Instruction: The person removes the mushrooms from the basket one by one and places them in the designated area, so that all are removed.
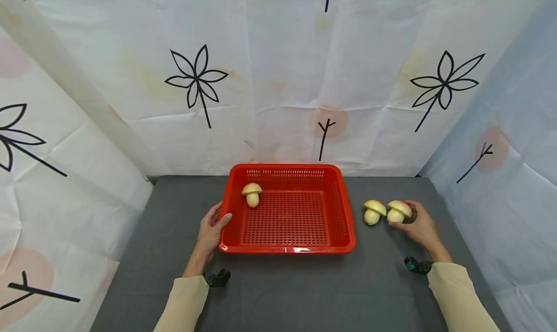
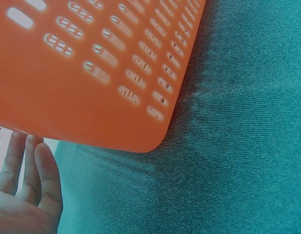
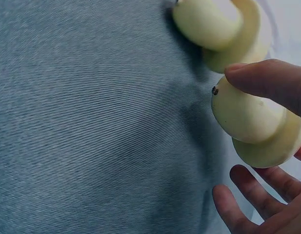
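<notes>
A red plastic basket (image 1: 285, 249) with slotted walls lies on the grey cloth, one toy mushroom (image 1: 252, 194) inside at its left. My left hand (image 1: 212, 233) grips the basket's left rim, thumb over the edge and fingers outside; the left wrist view shows those fingers (image 2: 49, 170) below the orange-looking wall. To the right of the basket, my right hand (image 1: 420, 225) pinches a second mushroom (image 1: 398, 211) between thumb and fingers. In the right wrist view the thumb (image 3: 267, 80) lies across the pale stem of this mushroom (image 3: 250, 114). A third mushroom (image 1: 374, 212) lies just left of it.
Grey cloth covers the table (image 1: 278, 293). White printed curtains (image 1: 278, 80) stand behind it and along both sides. Each wrist wears a dark band, the left one (image 1: 217, 278) and the right one (image 1: 417, 266), below cream sleeves.
</notes>
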The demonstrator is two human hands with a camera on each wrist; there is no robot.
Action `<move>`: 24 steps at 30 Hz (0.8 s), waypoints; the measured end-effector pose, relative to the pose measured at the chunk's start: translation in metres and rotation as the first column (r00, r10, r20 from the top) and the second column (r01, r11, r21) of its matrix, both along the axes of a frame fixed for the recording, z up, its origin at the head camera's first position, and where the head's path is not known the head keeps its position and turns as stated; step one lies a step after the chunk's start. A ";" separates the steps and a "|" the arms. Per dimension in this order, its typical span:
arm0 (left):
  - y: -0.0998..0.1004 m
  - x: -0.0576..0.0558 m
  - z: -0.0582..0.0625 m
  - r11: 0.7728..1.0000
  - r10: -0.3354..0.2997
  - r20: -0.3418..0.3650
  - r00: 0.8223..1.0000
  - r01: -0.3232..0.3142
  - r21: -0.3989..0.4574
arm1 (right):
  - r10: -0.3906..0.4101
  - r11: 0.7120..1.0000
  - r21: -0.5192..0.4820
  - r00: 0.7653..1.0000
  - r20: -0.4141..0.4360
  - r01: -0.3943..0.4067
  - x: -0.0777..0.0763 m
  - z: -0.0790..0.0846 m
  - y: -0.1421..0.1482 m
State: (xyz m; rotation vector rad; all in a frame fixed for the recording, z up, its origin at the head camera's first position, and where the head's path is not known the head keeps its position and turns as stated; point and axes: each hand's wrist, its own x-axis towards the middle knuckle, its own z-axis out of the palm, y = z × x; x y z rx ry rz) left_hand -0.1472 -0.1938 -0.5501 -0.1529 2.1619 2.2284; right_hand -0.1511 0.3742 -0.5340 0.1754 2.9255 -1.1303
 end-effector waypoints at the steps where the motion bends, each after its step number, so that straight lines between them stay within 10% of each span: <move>1: 0.000 0.000 0.000 1.000 0.000 0.001 1.000 0.000 0.001 | 0.001 1.000 -0.001 1.000 -0.001 -0.001 0.000 -0.001 0.000; 24: -0.001 0.001 0.000 1.000 -0.009 -0.011 1.000 0.009 0.023 | 0.025 1.000 -0.010 0.999 0.026 -0.025 -0.001 -0.009 0.004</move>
